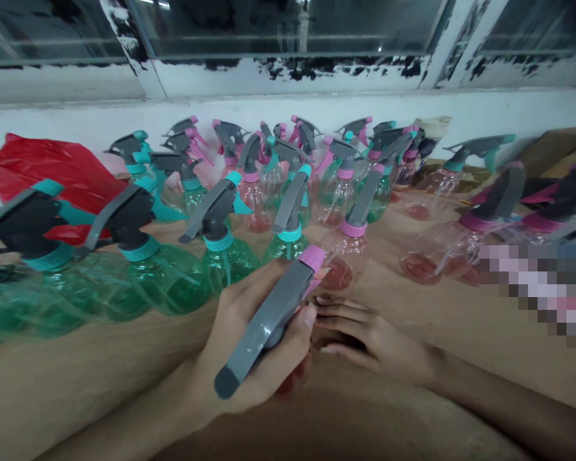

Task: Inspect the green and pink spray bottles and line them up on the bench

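My left hand (235,320) is wrapped round the neck of a spray bottle (271,320) with a grey head and a pink nozzle. The head points away and to the right; below it, part of the reddish clear body shows, and the rest is hidden by my hand. Close to the bottle's right side lies my right hand (372,336), palm down, with its fingers stretched towards the bottle and the thumb apart. Whether its fingertips touch the bottle I cannot tell. Just beyond stand a green spray bottle (290,240) with a turquoise collar and a pink one (348,256).
Several green spray bottles (166,275) line the left of the brown table (403,416), with mixed pink and green ones (256,198) behind. A red plastic bag (52,169) lies at the back left. More pink bottles (454,246) stand right, near cardboard (557,150).
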The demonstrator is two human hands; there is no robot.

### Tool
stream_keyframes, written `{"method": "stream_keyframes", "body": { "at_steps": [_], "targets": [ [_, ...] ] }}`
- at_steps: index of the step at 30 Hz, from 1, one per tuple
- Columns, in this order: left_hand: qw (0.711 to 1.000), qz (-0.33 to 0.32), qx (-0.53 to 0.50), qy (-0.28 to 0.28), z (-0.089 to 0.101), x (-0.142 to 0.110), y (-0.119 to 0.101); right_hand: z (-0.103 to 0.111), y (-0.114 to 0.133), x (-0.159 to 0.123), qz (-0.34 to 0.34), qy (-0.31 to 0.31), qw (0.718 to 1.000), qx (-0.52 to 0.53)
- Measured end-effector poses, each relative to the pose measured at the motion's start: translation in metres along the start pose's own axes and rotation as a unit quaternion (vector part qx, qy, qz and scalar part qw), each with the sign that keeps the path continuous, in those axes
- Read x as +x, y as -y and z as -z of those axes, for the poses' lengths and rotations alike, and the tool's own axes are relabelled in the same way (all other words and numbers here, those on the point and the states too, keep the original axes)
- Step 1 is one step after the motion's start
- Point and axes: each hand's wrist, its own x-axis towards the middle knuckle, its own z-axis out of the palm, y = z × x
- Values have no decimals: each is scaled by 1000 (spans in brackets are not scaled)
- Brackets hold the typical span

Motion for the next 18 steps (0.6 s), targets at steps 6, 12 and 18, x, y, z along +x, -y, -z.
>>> {"method": "stream_keyframes", "body": {
  "at_steps": [6,12,18],
  "targets": [
    [1000,16,-1,-3,-1,-1,-1,0,0,0,-4,2,1000,1],
    [1000,6,1,-3,0,1,0,-2,-2,-1,-4,1,1000,-3],
    [1000,-11,-7,1,1,1,0,-1,-1,0,-3,1,1000,-3]
  ]
}}
